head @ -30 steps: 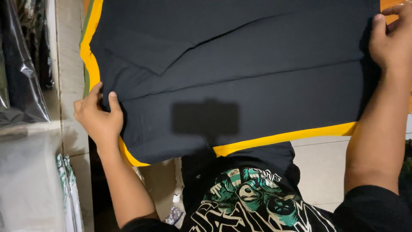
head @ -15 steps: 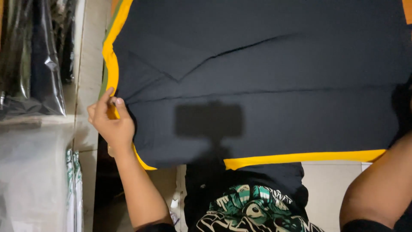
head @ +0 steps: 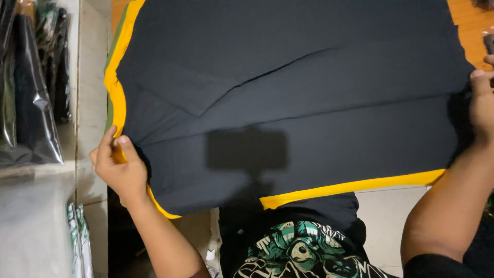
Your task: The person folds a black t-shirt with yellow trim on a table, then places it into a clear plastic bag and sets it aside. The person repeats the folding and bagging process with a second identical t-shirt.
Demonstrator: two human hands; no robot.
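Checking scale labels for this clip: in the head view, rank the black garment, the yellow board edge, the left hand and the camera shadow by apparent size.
1. black garment
2. yellow board edge
3. Left hand and camera shadow look alike; not ranked.

I saw the black garment as matt, soft cloth, creased in folds. Under it the yellow sheet looked smooth and flat in finish. At the left, clear plastic bags were glossy and wrinkled. The far right tabletop looked like orange-brown wood, smooth.
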